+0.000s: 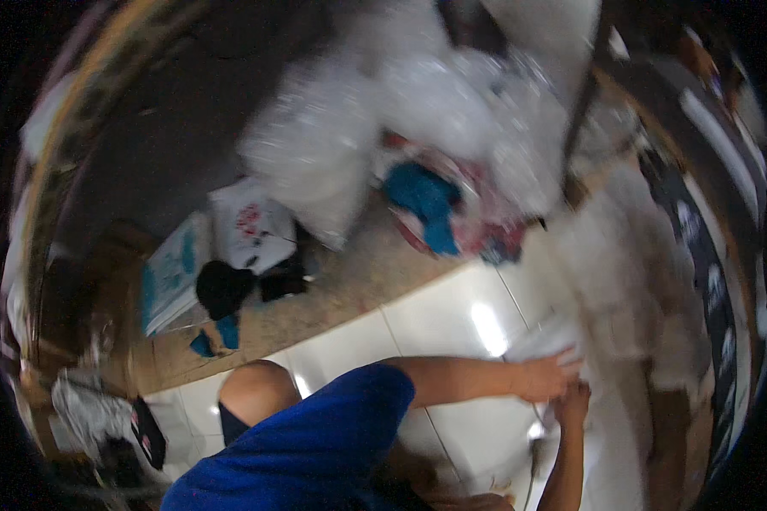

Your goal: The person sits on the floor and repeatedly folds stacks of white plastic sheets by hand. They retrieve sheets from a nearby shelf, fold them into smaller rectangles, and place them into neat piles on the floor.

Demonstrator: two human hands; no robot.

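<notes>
My left hand (547, 377) reaches across to the right, below a blue sleeve (315, 434). Close under it is my right hand (573, 404), its forearm rising from the lower edge. The two hands nearly touch, with fingers bent at a thin white translucent material (554, 339), which looks like plastic. Motion smears the fingertips, so the exact grip is hard to make out. More of the whitish material (626, 272) lies heaped just beyond and to the right of my hands.
Clear plastic bags with white contents (435, 94) pile up at the far middle, beside a teal cloth (426, 204). White printed packs (251, 221) and a black round item (223, 288) lie on a brown board (349, 281). White floor tiles (349, 341) stretch beneath my arm. My bare knee (257, 392) shows.
</notes>
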